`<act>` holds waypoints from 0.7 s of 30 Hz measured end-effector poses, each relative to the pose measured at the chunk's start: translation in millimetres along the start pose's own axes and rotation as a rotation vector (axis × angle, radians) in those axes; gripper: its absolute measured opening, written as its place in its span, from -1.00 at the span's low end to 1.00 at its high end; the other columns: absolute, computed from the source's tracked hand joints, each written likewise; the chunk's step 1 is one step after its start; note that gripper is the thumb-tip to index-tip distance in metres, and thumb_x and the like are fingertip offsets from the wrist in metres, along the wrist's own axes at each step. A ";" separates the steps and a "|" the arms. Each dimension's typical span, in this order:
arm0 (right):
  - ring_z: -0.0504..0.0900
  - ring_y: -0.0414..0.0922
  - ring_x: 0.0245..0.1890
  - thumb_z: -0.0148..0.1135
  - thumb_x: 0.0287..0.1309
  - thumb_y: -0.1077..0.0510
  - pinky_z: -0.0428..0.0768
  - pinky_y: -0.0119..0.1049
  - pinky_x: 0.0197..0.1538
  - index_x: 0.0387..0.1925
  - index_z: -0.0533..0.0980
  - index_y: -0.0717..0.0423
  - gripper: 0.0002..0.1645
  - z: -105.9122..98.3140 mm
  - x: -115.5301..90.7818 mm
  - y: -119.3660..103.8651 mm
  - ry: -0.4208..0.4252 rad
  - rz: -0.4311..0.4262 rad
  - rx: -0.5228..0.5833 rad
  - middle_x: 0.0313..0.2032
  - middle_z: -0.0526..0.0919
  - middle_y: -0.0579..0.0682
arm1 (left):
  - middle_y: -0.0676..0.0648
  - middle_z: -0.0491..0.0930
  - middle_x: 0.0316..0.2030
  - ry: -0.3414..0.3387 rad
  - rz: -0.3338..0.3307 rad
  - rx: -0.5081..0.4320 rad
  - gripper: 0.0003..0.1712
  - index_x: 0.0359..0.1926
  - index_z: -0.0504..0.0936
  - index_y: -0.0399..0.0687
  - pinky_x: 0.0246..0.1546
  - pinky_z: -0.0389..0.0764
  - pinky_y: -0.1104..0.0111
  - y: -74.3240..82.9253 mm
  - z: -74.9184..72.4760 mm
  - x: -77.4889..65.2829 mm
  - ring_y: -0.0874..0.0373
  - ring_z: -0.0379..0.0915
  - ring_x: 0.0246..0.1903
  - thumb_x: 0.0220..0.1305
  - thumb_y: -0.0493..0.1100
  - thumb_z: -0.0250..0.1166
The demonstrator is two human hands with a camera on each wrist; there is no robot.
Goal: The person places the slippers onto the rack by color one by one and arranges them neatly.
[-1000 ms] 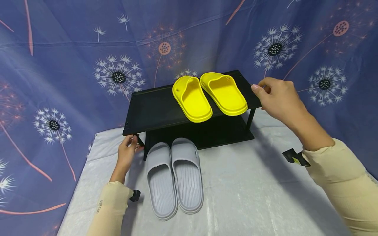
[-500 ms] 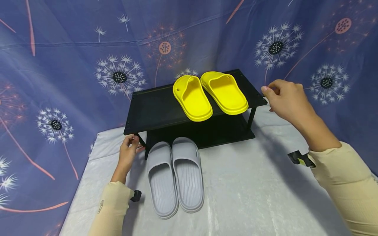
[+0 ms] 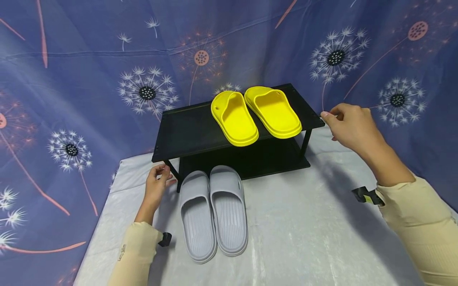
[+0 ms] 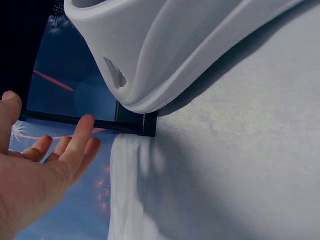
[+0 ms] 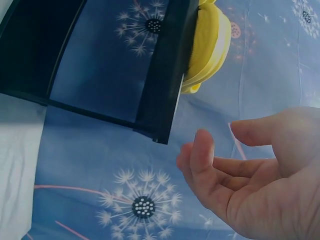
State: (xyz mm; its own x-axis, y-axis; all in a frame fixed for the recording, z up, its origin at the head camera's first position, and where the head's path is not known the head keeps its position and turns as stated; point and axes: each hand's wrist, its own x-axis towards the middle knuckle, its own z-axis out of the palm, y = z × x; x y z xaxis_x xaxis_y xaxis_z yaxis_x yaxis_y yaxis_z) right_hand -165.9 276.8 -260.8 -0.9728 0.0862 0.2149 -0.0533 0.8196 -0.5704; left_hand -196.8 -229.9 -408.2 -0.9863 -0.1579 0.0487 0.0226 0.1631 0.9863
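Note:
A black two-tier shoe rack (image 3: pixel 189 131) stands at the back, with a pair of yellow slippers (image 3: pixel 240 123) side by side on its top shelf. Grey slides (image 3: pixel 198 230) lie on the cloth in front of the rack's left half. By the rack's front left leg is my left hand (image 3: pixel 156 184); its fingers are loosely bent and hold nothing, and one fingertip (image 4: pixel 87 121) lies over the leg in the left wrist view, contact unclear. Off the top shelf's right end hovers my right hand (image 3: pixel 352 125). In the right wrist view a gap separates its relaxed fingers (image 5: pixel 202 150) from the shelf corner.
A pale grey cloth (image 3: pixel 286 230) covers the surface under the rack and slides. Behind and to both sides hangs a blue curtain (image 3: pixel 250 39) with a dandelion print, close behind the rack.
My right hand has moved right and slightly down, off the top shelf's right edge. The left hand has come slightly down from under the shelf's left corner. Both pairs of footwear stay put.

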 end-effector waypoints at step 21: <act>0.66 0.12 -0.47 -0.16 0.43 -0.10 0.54 0.11 -0.36 0.09 0.39 0.45 -0.35 6.6 14.6 29.8 -0.087 0.032 -0.066 -0.23 0.64 0.40 | -0.24 0.33 0.07 0.050 -0.043 0.231 -0.34 0.26 0.27 -0.33 -0.05 0.68 0.23 10.7 -1.1 -14.9 0.16 0.47 -0.22 0.41 0.09 0.11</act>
State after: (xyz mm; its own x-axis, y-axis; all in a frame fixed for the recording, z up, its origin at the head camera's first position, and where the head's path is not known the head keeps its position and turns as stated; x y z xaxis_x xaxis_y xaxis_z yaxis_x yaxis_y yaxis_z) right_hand -183.2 298.8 -279.9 -0.9898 0.0658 0.1264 -0.0100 0.8529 -0.5219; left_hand -181.7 -226.9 -398.2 -0.9761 -0.2164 0.0212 -0.0626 0.3730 0.9257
